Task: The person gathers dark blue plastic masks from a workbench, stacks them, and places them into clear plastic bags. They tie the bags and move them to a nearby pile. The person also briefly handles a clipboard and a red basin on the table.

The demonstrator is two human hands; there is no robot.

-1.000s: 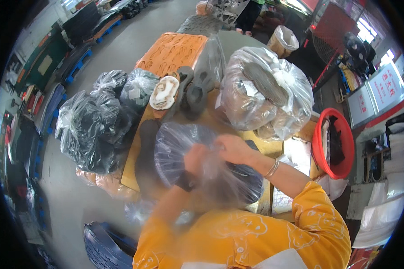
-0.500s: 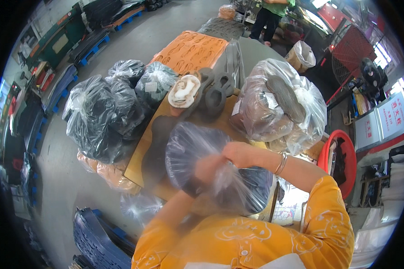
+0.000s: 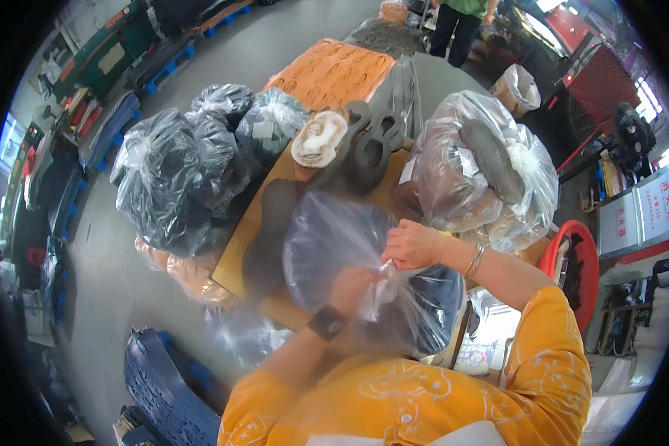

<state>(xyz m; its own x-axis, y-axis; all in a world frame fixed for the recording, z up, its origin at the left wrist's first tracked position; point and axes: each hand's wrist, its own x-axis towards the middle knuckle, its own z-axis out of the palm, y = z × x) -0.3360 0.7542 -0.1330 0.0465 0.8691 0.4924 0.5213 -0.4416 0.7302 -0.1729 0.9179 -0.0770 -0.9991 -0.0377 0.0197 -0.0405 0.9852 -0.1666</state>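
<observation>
A clear plastic bag (image 3: pixel 323 245) stands gathered in front of me, its mouth flared to the left and dark contents showing through its lower right. My right hand (image 3: pixel 415 244) pinches the bag's twisted neck. Lower and to the left, my left hand (image 3: pixel 353 291) is closed on the same neck; it is blurred and partly veiled by the film. Beyond the bag, dark grey sole-shaped pieces (image 3: pixel 269 241) lie on a wooden tabletop (image 3: pixel 234 256). A white and brown roll of tape (image 3: pixel 320 139) rests near dark cut-out sheets (image 3: pixel 372 152).
Tied bags of dark pieces (image 3: pixel 163 178) crowd the left side. Another full bag (image 3: pixel 453 163) with a dark sole (image 3: pixel 492 161) on top stands right. A red basket (image 3: pixel 583 275) is beside me. Farther off are an orange cut sheet (image 3: pixel 334 70), a fan (image 3: pixel 602 89) and a person (image 3: pixel 457 30).
My right hand stays at the neck while my left hand has shifted slightly right against it. The neck looks more tightly gathered, and the whole view has shifted a little.
</observation>
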